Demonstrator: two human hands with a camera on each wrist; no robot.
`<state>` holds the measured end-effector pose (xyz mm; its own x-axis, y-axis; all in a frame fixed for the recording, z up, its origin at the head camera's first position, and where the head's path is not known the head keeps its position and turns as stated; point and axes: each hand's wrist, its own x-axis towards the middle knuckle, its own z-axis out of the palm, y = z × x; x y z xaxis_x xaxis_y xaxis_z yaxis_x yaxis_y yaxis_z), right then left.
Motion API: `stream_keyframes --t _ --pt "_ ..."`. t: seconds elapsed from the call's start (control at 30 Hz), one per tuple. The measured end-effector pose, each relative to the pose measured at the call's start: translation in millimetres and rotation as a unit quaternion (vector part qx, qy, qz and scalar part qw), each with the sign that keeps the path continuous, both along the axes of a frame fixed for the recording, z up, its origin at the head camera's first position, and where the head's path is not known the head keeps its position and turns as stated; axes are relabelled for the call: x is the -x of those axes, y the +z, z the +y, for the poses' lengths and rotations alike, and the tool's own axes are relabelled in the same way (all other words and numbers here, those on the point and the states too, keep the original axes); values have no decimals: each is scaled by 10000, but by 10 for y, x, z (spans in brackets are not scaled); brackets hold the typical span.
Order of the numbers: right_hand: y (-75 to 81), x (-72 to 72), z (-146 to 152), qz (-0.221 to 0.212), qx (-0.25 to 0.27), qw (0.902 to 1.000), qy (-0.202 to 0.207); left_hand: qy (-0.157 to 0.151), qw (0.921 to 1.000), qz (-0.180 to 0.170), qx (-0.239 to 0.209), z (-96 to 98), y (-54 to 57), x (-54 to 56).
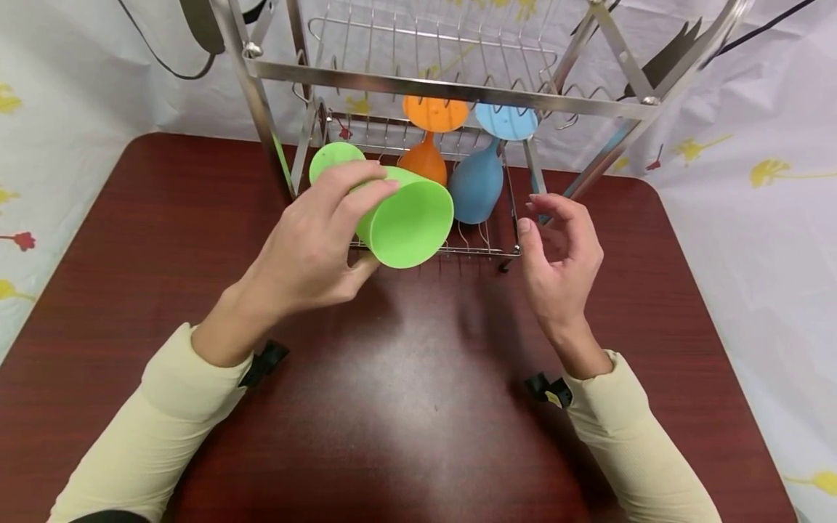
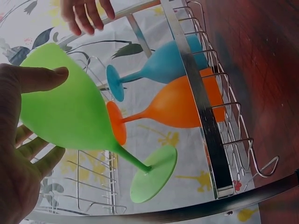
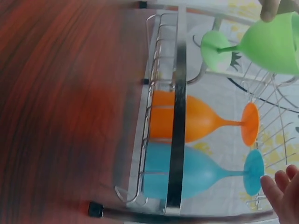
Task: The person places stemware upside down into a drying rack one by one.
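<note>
My left hand (image 1: 310, 236) grips a green plastic goblet (image 1: 412, 221) by its bowl, in front of the dish rack. Its mouth faces toward me and its round foot points back at the rack. An orange goblet (image 2: 175, 103) and a blue goblet (image 2: 168, 63) stand upside down side by side on the rack's lower tier, feet up. My right hand (image 1: 565, 261) is held off the rack's right front corner, near the blue goblet, fingers loosely bent and holding nothing. In the right wrist view its fingertips appear beside the blue goblet's foot (image 3: 253, 172).
The two-tier metal dish rack (image 1: 458, 91) stands at the back of the dark red table (image 1: 418, 407). Its upper tier overhangs the goblets. Dark utensils, one a fork (image 1: 673, 54), hang at its sides. A flower-patterned white sheet (image 1: 752, 145) lies behind.
</note>
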<state>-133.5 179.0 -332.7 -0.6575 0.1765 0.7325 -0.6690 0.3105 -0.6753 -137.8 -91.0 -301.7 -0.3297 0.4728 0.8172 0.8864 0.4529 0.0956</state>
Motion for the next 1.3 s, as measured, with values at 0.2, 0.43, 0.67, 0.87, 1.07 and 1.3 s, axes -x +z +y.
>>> stream_keyframes --t 0.2,0.43,0.67,0.87,1.07,1.3 --pt "-44 28 -7 -386 30 9984 406 -22 9996 266 59 44 -5 7" --pt "5 -17 -63 -899 137 9937 662 -32 9985 521 135 99 -14 10" --pt "27 -21 -95 -1189 306 9862 1114 98 9971 676 333 131 -51 22" --pt "34 -18 -142 -1359 494 9801 1358 360 9946 835 504 157 -83 25" --pt "42 -21 -183 -1546 714 9729 1562 504 9912 1017 678 174 -102 26" --pt "54 -22 -221 -1810 775 9653 1718 541 9888 1114 837 190 -129 25"
